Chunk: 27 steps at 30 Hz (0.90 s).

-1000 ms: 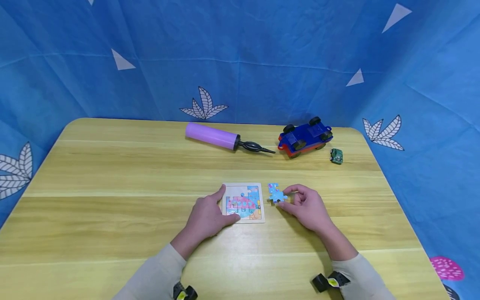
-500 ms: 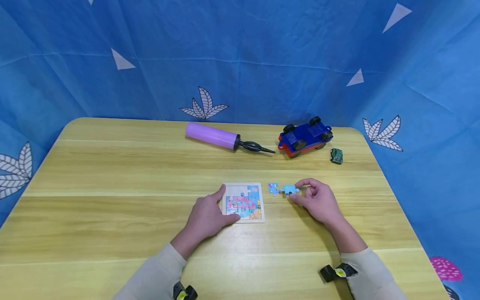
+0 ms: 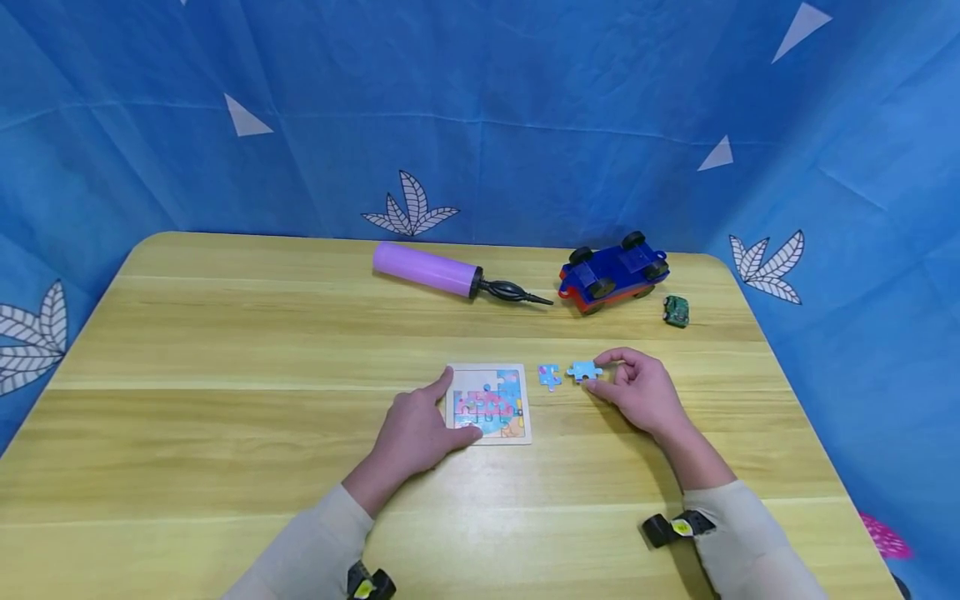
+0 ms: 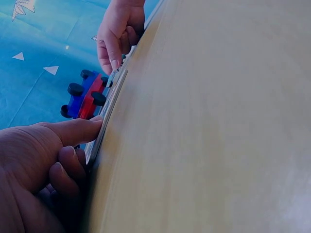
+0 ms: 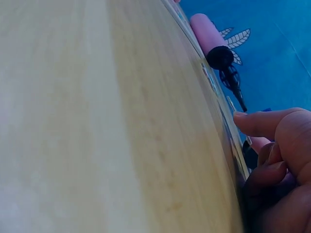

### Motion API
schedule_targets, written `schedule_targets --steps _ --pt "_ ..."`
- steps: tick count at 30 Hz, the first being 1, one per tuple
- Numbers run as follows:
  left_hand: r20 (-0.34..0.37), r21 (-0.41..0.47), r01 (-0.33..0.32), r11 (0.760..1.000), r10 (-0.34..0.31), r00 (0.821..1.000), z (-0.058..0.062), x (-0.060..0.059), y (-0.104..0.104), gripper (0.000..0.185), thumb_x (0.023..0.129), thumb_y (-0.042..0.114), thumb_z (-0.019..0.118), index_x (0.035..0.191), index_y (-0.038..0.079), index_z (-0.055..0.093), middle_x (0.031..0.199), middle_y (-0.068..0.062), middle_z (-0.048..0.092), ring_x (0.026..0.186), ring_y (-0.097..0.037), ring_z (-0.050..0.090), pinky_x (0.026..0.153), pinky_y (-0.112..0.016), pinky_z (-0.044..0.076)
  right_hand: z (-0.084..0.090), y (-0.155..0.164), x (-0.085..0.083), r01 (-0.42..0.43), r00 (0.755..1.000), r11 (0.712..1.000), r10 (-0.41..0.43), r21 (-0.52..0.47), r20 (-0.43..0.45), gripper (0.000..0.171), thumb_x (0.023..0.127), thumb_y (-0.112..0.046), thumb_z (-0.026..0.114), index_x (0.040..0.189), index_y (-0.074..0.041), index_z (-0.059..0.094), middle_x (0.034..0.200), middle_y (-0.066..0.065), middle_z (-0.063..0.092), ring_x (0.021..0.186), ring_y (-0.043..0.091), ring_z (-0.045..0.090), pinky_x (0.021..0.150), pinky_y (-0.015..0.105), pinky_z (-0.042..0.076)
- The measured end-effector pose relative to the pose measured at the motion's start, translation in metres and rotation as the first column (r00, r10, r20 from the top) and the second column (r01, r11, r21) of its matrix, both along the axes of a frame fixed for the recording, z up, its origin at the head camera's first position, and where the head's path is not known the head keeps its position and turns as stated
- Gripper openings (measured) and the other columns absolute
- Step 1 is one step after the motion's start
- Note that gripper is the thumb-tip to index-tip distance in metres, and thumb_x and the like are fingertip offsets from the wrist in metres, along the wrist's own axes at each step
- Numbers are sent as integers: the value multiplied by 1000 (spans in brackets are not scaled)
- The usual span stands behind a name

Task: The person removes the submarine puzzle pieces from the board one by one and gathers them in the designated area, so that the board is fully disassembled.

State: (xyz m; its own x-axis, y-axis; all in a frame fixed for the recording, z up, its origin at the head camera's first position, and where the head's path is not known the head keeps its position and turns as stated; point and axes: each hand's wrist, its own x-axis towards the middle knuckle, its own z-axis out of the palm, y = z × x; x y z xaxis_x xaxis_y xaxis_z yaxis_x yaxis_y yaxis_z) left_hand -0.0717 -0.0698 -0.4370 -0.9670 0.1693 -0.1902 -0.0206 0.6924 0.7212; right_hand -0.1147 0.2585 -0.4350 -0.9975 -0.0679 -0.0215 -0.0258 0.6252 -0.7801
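- Resting across the yellow worktop (image 3: 225, 350), our arms meet near its middle.
- We press our left hand (image 3: 415, 433) on the puzzle board (image 3: 489, 403), fingers straight.
- Our right hand (image 3: 637, 390) pinches a blue puzzle piece (image 3: 582, 371), just beside another loose piece (image 3: 549, 376).

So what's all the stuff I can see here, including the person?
table: one, yellow wood, fills the foreground
backdrop: one, blue cloth with white leaves and triangles, behind and beside the table
puzzle board: one, multicoloured, table centre
loose pieces: two, blue; one right of the board, one at the right hand's fingertips
pump: one, purple with black nozzle, far centre
toy car: one, blue and red, upside down, far right
small green thing: one, right of the car
left hand: rests on the board's left edge
right hand: pinches a loose piece
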Motion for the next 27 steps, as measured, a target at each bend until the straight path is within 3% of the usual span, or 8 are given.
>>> schedule_targets --steps 27 --pt "17 -14 -8 1000 8 1000 2 0 1 102 73 41 90 152 4 39 46 5 30 44 -12 20 45 -29 23 -2 -3 -4 29 996 999 -31 27 82 33 82 -17 84 106 -1 69 54 -2 42 47 14 38 55 34 38"
